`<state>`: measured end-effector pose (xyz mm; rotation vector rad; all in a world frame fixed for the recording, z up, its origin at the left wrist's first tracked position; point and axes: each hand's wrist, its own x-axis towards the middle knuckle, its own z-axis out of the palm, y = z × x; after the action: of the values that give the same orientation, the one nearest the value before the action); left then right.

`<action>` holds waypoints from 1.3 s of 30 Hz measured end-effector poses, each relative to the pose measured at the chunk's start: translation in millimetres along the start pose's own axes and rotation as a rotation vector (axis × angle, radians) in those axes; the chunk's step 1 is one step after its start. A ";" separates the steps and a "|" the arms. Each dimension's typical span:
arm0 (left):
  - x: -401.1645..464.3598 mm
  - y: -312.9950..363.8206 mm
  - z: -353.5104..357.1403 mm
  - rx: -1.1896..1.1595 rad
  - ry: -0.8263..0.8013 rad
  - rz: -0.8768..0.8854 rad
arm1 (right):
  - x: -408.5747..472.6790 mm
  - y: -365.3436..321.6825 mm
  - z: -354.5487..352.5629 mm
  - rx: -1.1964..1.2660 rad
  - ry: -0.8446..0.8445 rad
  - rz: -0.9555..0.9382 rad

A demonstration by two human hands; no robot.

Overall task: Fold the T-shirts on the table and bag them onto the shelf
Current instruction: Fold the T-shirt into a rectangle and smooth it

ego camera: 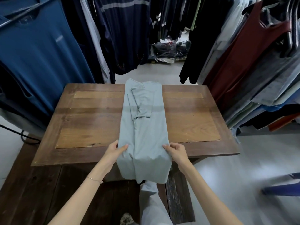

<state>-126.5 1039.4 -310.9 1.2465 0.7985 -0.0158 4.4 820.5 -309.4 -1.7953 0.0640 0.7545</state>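
Both hands, left [116,151] and right [176,151], pinch the pale grey-green cotton T-shirt [143,120]'s overhanging hem on the brown wooden table [90,120]; sides folded, lengthwise fold toward collar likely next.

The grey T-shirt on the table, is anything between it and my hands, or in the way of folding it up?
No. The left hand and right hand already pinch the T-shirt at its near end, and nothing lies on it. The table on either side shows only bare wood.
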 end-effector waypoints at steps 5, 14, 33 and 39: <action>13.8 10.4 1.1 -0.044 -0.020 0.013 | 14.7 -14.8 2.4 0.030 0.010 -0.006; 41.2 35.8 5.0 -0.033 0.050 0.002 | 49.7 -39.5 0.2 -0.052 0.089 -0.033; -6.5 -21.6 30.4 0.725 0.242 0.354 | -57.0 61.4 66.4 -0.365 0.044 -0.250; -4.9 -17.5 33.1 0.812 0.254 0.351 | -64.0 58.3 125.4 -0.128 0.286 -0.017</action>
<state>-120.0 1003.2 -319.9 2.1817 0.8043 0.1157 -127.2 888.4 -345.6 -2.0136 0.1935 0.4947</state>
